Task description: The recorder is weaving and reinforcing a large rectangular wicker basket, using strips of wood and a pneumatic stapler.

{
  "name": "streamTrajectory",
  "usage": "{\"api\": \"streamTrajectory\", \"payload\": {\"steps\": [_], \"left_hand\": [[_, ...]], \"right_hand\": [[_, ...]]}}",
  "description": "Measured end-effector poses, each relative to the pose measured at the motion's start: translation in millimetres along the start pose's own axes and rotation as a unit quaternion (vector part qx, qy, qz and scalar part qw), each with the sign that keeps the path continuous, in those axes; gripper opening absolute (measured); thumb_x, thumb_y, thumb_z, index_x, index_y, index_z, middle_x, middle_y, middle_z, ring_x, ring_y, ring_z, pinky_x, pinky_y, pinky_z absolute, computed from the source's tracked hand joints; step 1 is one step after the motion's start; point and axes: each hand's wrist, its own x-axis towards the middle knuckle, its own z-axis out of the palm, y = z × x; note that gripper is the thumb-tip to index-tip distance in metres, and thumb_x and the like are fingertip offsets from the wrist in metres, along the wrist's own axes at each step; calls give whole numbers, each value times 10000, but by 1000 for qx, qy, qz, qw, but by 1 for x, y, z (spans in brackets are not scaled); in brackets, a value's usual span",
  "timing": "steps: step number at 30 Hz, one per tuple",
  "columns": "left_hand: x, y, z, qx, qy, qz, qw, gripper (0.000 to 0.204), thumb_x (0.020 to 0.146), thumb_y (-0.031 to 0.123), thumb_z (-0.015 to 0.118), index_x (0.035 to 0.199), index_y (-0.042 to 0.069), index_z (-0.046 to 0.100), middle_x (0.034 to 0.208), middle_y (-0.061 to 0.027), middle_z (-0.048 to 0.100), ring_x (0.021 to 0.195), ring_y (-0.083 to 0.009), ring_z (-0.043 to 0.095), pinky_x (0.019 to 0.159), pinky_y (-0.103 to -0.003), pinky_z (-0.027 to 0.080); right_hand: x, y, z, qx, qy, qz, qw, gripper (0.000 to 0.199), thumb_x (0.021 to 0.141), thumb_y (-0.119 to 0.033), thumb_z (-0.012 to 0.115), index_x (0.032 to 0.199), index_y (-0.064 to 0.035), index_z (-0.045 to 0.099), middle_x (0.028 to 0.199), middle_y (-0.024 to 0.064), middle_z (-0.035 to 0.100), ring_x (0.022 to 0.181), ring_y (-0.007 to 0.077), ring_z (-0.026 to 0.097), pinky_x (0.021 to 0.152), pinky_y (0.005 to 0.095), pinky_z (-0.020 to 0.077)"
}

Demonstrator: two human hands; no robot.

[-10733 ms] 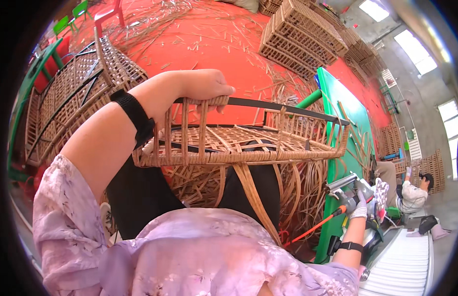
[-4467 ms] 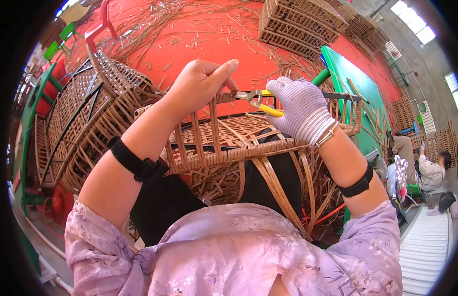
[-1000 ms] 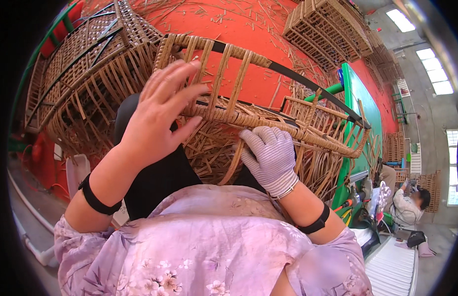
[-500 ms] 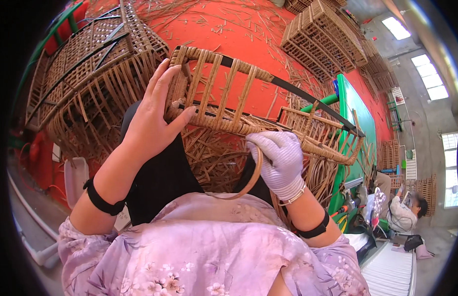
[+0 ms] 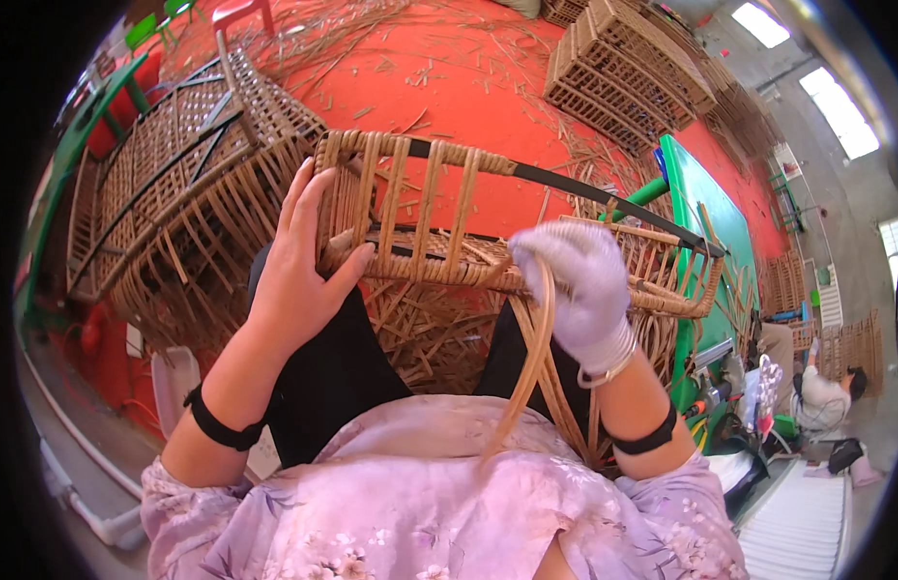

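The half-woven rattan basket frame [image 5: 488, 232] lay across the person's lap, its left end wrapped but its right rim still bare black rod. The bare left hand [image 5: 299, 266] clasped the left corner; the gloved right hand [image 5: 584, 290] gripped a loose cane strip [image 5: 526, 377] at its near edge.

You wore a loose lilac blouse [image 5: 439, 512] printed with small pale flowers, its sleeves ending above the elbows. Black trousers [image 5: 343, 377] covered your legs below it. Your left hand [image 5: 299, 280] was bare, with a plain black band [image 5: 222, 427] fitted around the forearm. Your right hand [image 5: 584, 290] wore a white knitted glove [image 5: 577, 273] with a ribbed cuff at the wrist, and a second black band [image 5: 647, 440] sat further up that forearm.
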Motion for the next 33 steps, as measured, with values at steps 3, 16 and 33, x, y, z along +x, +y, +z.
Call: {"api": "streamTrajectory", "payload": {"steps": [3, 16, 33], "left_hand": [[6, 6, -4, -11, -17, -18, 1000, 750, 835, 178, 690, 1459, 63, 290, 1540, -190, 237, 1423, -335, 260, 1149, -413, 243], [52, 42, -4, 152, -27, 122, 980, 648, 825, 270, 679, 1375, 55, 413, 1462, -155, 392, 1393, -348, 301, 1151, -460, 216], [113, 72, 53, 127, -76, 237, 960, 330, 836, 296, 677, 1067, 62, 649, 1006, -96, 658, 946, -291, 623, 882, -412, 460]], "right_hand": [[23, 34, 4, 14, 35, 40, 998, 102, 827, -137, 683, 850, -37, 678, 803, 104, 648, 730, 303, 636, 639, 384, 494], [46, 69, 30, 48, 31, 129, 990, 125, 862, -188, 672, 882, -66, 696, 830, 91, 664, 685, 287, 631, 615, 379, 502], [53, 72, 42, -106, -72, 235, 964, 364, 960, -358, 446, 840, -100, 674, 820, 140, 656, 752, 346, 645, 703, 470, 514]]}}
